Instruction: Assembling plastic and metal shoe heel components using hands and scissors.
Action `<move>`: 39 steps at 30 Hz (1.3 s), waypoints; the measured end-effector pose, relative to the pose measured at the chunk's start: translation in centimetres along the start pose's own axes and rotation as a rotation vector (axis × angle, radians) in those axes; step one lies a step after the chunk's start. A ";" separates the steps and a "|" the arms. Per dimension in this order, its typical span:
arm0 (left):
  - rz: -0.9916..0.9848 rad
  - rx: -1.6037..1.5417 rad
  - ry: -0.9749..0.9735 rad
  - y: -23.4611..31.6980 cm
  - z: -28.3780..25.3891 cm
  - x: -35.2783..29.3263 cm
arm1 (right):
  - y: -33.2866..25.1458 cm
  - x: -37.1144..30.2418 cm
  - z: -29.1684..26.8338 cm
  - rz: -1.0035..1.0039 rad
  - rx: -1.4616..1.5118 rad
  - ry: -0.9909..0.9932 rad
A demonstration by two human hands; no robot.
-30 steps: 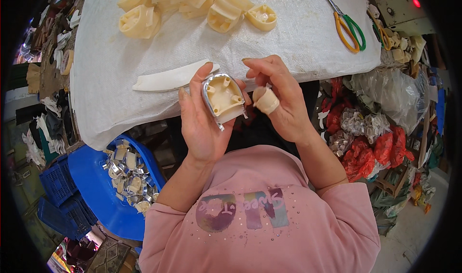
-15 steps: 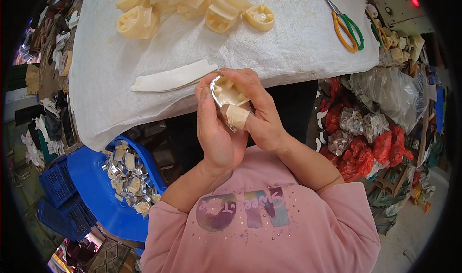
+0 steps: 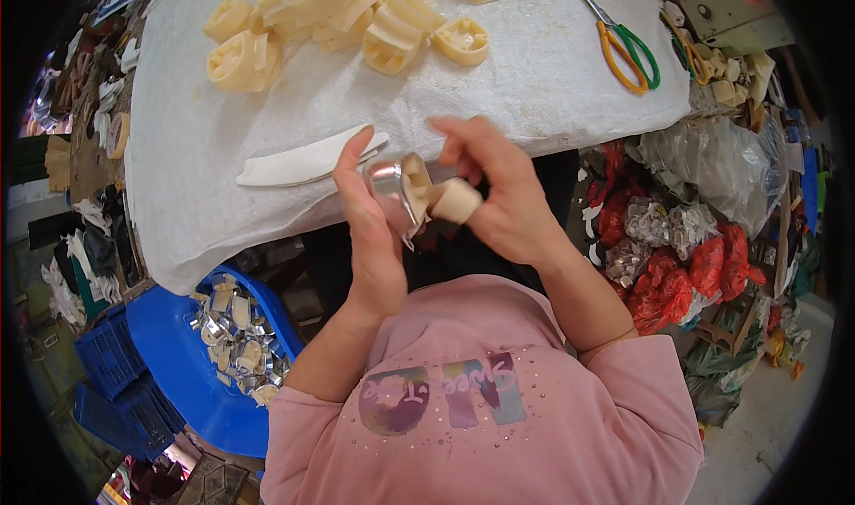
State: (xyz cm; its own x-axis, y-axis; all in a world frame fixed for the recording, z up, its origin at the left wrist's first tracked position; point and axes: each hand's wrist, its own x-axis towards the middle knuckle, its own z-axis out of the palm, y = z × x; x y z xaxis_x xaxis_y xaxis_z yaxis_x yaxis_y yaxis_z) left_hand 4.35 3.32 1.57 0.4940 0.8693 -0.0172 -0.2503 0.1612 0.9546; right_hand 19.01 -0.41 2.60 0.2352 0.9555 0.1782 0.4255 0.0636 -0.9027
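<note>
A shoe heel (image 3: 390,184) of hollow cream plastic with a shiny silver covering is in my left hand (image 3: 372,247), its ribbed cream inside turned to the right. My left thumb and fingers are around its left side. My right hand (image 3: 508,193) is just right of the heel, its fingers apart and partly blurred. A tan wrap covers its thumb, whose tip is at the heel's edge; whether it touches cannot be told. Behind my left fingers, a curved white strip (image 3: 298,165) lies on the white-covered table (image 3: 534,95).
Several bare cream heels (image 3: 242,62) are heaped at the table's far side. Scissors (image 3: 628,55) with orange and green handles lie at the far right. Below left stands a blue tub (image 3: 160,336) of silver-covered heels. Red plastic bags (image 3: 663,282) sit at the right.
My right hand has come away to the right from around the heel, its fingers spreading. The heel has turned, showing more of its silver side. The view has shifted slightly.
</note>
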 end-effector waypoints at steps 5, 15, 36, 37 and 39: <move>0.253 0.294 -0.164 -0.1 -0.7 0.1 | -0.3 0.0 0.2 0.168 0.300 -0.257; 0.245 0.813 -0.094 1.9 -2.1 0.2 | 1.2 0.9 -0.2 0.366 0.680 -0.184; 0.513 0.934 -0.028 1.4 -0.4 0.4 | 2.1 -0.1 -1.3 0.270 0.618 -0.305; 0.514 0.933 -0.027 1.3 -0.3 0.4 | 1.7 -0.3 -1.4 0.314 0.611 -0.307; 0.560 1.004 0.027 1.0 0.2 0.4 | 1.9 -0.7 -0.1 0.178 0.485 -0.181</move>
State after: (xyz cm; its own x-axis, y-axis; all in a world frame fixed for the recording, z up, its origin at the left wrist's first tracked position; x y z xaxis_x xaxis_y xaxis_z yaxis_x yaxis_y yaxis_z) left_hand 4.48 3.67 2.58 0.5018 0.7134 0.4892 0.3532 -0.6852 0.6370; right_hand 19.77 -0.97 0.84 0.0941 0.9952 -0.0257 -0.0689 -0.0192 -0.9974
